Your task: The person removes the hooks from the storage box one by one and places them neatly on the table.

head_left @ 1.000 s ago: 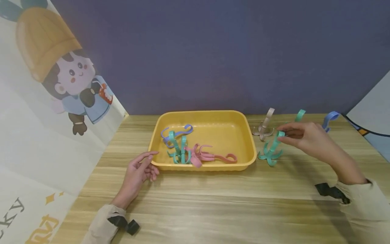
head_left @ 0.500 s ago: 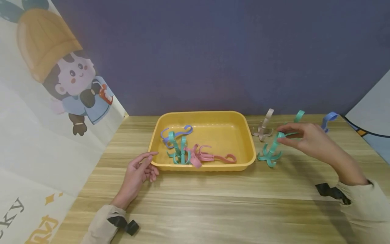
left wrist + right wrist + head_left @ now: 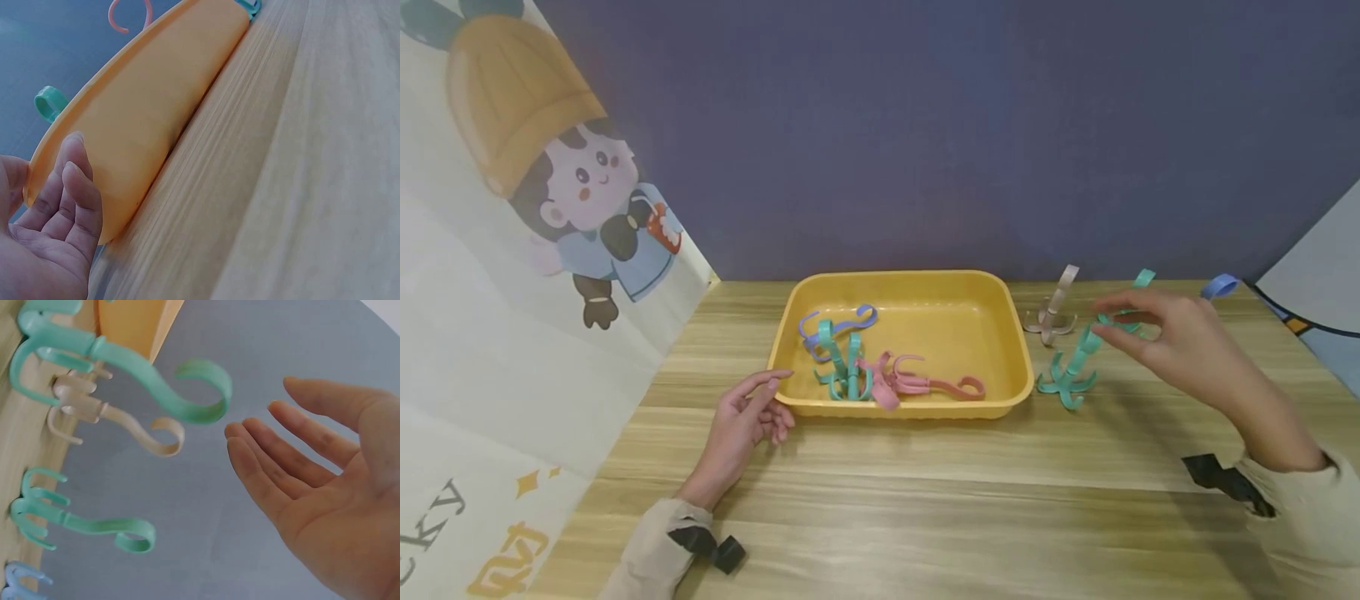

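In the head view, my right hand (image 3: 1176, 342) is just right of a teal four-pronged hook hanger (image 3: 1078, 362), standing on its prongs. The right wrist view shows a gap between these spread fingers and the teal hook (image 3: 159, 387); they hold nothing. My left hand (image 3: 748, 421) rests at the near left corner of a yellow plastic basin (image 3: 895, 412), touching its rim with loosely bent fingers. Inside lie a blue hook hanger (image 3: 842, 327), a pink one (image 3: 917, 385) and two teal ones (image 3: 842, 371).
Behind the right hand stand a beige hook hanger (image 3: 1057, 308), another teal one (image 3: 1142, 279) and a blue one (image 3: 1221, 287), partly hidden. A dark blue panel (image 3: 925, 142) rises behind the wooden table (image 3: 910, 508). A printed wall sheet (image 3: 490, 333) borders the left.
My right hand has let go of the front teal hanger and drawn slightly up and right, its fingers parting. The left hand and basin hold their places.
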Action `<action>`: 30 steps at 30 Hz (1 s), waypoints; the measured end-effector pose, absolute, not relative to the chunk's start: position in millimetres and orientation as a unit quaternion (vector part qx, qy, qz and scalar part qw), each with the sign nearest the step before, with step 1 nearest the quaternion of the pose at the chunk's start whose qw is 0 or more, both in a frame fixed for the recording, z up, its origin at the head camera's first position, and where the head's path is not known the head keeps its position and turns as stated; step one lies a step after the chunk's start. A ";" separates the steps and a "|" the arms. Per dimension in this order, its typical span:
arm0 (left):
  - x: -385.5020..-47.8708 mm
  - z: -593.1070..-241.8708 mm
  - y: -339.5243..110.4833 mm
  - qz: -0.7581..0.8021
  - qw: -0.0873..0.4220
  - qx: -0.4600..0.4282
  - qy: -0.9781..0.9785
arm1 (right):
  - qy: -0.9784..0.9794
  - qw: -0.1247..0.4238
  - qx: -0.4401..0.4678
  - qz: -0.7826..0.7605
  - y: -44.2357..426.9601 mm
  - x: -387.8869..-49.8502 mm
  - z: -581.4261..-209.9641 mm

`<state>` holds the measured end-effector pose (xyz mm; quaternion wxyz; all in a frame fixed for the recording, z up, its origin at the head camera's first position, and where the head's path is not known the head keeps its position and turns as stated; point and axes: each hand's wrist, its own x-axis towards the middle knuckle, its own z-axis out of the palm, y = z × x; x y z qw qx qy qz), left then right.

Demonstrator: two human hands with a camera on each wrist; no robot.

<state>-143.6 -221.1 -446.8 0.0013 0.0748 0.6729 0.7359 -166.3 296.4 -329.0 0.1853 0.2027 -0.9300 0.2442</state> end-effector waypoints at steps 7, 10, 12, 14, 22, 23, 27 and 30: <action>-144.3 -445.4 -220.6 0.737 0.000 0.077 0.671 | -0.917 0.222 0.229 0.241 273.5 -153.4 -320.8; -144.2 -445.2 -221.3 0.734 -0.003 0.075 0.675 | -0.910 0.222 0.256 0.240 259.7 -151.7 -321.9; -143.6 -445.4 -221.7 0.734 -0.004 0.073 0.676 | -0.905 0.212 0.278 0.242 249.6 -152.0 -325.1; -143.1 -445.9 -222.3 0.733 -0.004 0.069 0.676 | -0.900 0.200 0.303 0.242 239.3 -153.5 -331.2; -142.1 -447.5 -221.6 0.738 -0.001 0.066 0.672 | -0.895 0.145 0.347 0.241 208.0 -165.0 -356.9; -142.3 -447.4 -221.2 0.738 -0.001 0.067 0.671 | -0.896 0.137 0.347 0.240 205.1 -166.5 -358.1; -143.2 -446.7 -220.1 0.740 0.003 0.069 0.669 | -0.901 0.103 0.343 0.245 193.0 -173.4 -361.4; -144.0 -445.6 -220.0 0.737 0.003 0.071 0.672 | -0.899 0.080 0.342 0.260 184.3 -180.0 -365.6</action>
